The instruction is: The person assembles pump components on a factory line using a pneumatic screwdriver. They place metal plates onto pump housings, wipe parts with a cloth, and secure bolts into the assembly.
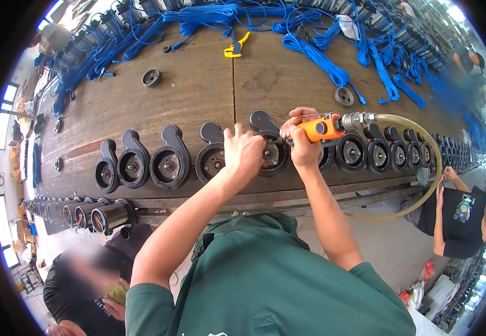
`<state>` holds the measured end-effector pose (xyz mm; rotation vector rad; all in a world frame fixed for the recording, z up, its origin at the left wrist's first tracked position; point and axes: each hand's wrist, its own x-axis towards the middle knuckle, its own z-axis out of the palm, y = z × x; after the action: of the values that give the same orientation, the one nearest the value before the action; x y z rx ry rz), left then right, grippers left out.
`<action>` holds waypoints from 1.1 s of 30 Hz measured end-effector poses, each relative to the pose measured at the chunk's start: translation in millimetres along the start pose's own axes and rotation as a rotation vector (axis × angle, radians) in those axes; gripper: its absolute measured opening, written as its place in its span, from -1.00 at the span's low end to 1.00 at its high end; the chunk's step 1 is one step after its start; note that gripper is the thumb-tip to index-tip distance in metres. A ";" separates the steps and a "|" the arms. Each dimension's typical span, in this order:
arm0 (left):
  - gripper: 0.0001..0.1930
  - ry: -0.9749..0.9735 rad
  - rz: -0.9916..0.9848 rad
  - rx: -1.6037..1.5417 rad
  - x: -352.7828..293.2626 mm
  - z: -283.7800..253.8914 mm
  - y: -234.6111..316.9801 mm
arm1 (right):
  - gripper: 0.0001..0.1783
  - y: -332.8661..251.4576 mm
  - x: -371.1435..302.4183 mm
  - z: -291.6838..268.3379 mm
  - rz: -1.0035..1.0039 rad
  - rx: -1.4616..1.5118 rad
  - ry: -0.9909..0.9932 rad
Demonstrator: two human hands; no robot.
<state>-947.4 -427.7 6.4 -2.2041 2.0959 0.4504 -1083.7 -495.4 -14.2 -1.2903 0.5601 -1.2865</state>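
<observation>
My right hand (303, 143) is closed around an orange air screwdriver (322, 128), whose metal coupling joins a yellowish clear hose (436, 151). The tool's tip is hidden by my hand. Just to its left, my left hand (244, 150) lies over the edge of a black round pump housing (276, 154), its fingers bent against it. This housing has a metal centre and a spout pointing away from me. Another pump housing (212, 162) sits left of it, partly behind my left hand. More of the same kind (170, 164) stand along the table's near edge.
Yellow-handled pliers (236, 46), a loose dark ring (151, 78) and another ring (344, 97) lie on the wooden table (198, 84). Bundled blue cables (315, 59) line its far side. Cylindrical motors (111, 217) with wires stand at left. People work at lower left and right.
</observation>
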 end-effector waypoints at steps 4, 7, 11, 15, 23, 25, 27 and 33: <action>-0.56 0.018 0.000 -0.040 0.0 2.4 -1.5 | -0.75 5.8 7.4 5.4 0.005 0.014 0.008; -0.57 0.032 0.007 -0.049 -0.3 3.1 -2.1 | -0.76 8.4 8.8 7.1 0.025 0.030 0.011; -0.60 0.019 0.024 -0.092 -0.8 3.4 -4.7 | -0.77 6.9 7.8 10.4 0.046 0.031 0.014; -0.63 -0.025 0.049 -0.119 2.4 1.5 -5.4 | -0.77 6.1 8.4 9.7 0.054 0.002 0.034; -0.67 0.023 0.061 -0.091 3.2 2.5 -5.0 | -0.76 13.9 15.1 12.2 0.094 0.062 -0.016; -0.67 0.031 0.056 -0.081 2.7 2.7 -5.1 | -0.82 14.6 17.3 18.2 0.097 0.018 -0.010; -0.67 0.036 0.046 -0.082 1.7 2.4 -5.9 | -0.86 4.8 20.3 25.4 0.072 -0.098 -0.028; -0.66 0.095 0.039 -0.088 -0.1 7.4 -7.5 | -0.77 -11.1 2.3 17.4 0.060 -0.105 -0.101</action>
<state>-941.2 -425.2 -1.8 -2.2786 2.2116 0.4583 -1071.8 -488.6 1.4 -1.4064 0.5974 -1.1484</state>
